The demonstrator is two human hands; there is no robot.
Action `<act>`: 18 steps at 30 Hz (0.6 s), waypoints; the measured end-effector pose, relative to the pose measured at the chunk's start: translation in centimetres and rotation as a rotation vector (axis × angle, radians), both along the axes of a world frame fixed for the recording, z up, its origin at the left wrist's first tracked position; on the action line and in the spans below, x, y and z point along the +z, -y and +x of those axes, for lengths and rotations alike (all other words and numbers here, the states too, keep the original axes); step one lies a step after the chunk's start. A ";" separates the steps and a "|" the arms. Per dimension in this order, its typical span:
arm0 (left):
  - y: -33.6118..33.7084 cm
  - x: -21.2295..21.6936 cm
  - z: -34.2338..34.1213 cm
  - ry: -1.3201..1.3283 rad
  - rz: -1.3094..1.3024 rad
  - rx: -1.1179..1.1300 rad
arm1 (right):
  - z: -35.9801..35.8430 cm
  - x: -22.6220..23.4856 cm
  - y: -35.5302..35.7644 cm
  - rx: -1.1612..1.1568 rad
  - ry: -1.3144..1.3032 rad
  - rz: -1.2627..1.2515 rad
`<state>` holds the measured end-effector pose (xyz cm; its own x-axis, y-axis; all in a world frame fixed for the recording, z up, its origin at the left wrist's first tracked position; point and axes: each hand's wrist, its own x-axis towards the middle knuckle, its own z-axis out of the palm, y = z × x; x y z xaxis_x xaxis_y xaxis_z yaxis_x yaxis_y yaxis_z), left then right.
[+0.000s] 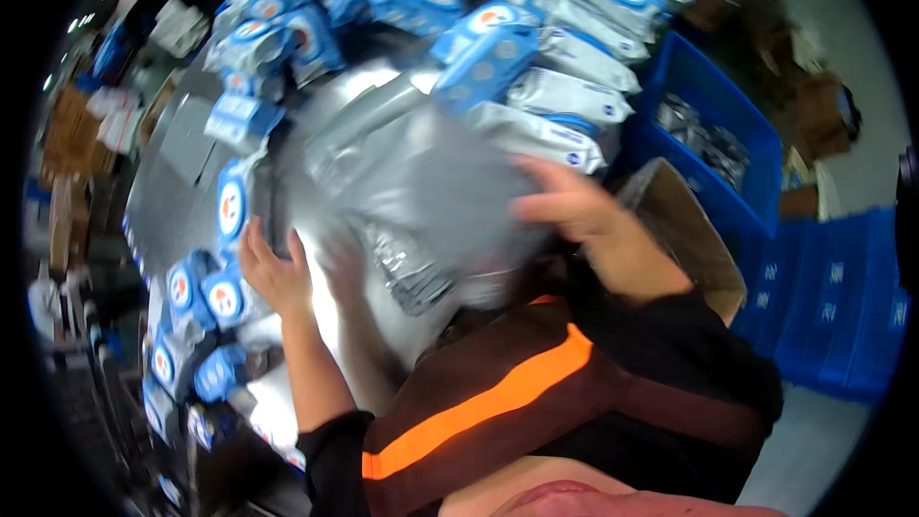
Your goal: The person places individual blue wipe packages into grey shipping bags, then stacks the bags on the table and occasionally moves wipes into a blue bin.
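My right hand (571, 206) grips the right edge of a grey plastic bag (459, 177), which is smeared by motion. Crumpled shiny grey plastic (412, 268) shows at the near end of the bag. On the left, my left hand (275, 270) is open with its fingers spread, holding nothing. Its fingertips are close to a blue and white wipes pack (231, 206); whether they touch cannot be made out. Beneath both hands lies a shiny metal table (330, 321), where a blurred reflection of an arm shows.
Soft wipes packs (416, 2) are heaped along the table's far side and down its left. To the right stand a blue crate (766, 148) with grey plastic inside, an opened cardboard box (704, 254) and blue crates (823, 297). More cartons (77, 139) are at far left.
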<state>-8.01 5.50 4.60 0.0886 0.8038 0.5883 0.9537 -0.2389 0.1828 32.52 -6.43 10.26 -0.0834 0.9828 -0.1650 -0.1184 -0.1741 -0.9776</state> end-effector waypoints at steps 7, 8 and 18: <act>1.0 -1.5 -2.7 -0.123 -0.233 0.216 | 23.6 2.6 11.8 -1.069 0.492 0.139; 1.7 -1.0 -3.1 -0.040 -0.230 0.187 | 25.9 2.0 11.9 -1.161 1.113 0.135; 9.5 -1.9 -7.8 0.141 0.017 0.347 | -14.4 -1.0 -4.8 0.328 0.610 0.675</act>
<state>-15.85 -3.96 2.66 -0.2702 0.7616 0.5890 0.9442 0.0900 0.3168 18.15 -1.65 9.24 -0.4576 0.8296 0.3201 0.3974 0.5128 -0.7610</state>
